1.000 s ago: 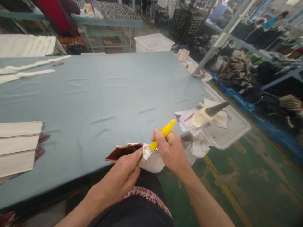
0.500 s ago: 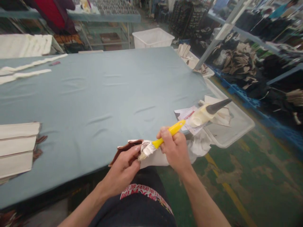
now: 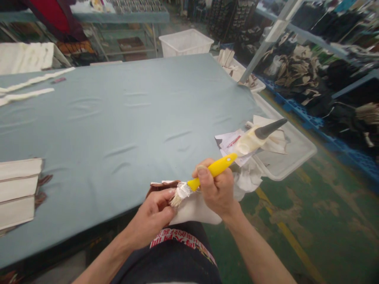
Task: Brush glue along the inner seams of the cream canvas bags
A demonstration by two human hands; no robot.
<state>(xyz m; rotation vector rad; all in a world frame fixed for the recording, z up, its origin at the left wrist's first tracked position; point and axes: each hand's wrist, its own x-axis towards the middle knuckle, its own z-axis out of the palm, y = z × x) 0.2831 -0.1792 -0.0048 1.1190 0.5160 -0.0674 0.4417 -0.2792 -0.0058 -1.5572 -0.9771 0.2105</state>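
My right hand (image 3: 217, 189) is closed round the yellow handle of a brush (image 3: 214, 167) whose neck is caked in white. Its pale bristles point down and left, against a cream piece with brown edging (image 3: 192, 207) at the table's front edge. Fingers and thumb of my left hand (image 3: 154, 215) pinch that piece right beside the bristle tips. The brown part shows behind my left fingers, and the cream part hangs over the edge in front of my apron.
A blue-grey covered table (image 3: 142, 118) spreads ahead. Stacked cream pieces (image 3: 19, 189) lie at left. A glue-smeared bottle with a dark nozzle (image 3: 248, 142) lies on paper at right, beside a white bin (image 3: 296, 161). A post (image 3: 263, 51) rises behind.
The brush has shifted slightly over the cream piece and its bristles now show more fully. The cream piece sits a little lower. The whole view has moved slightly.
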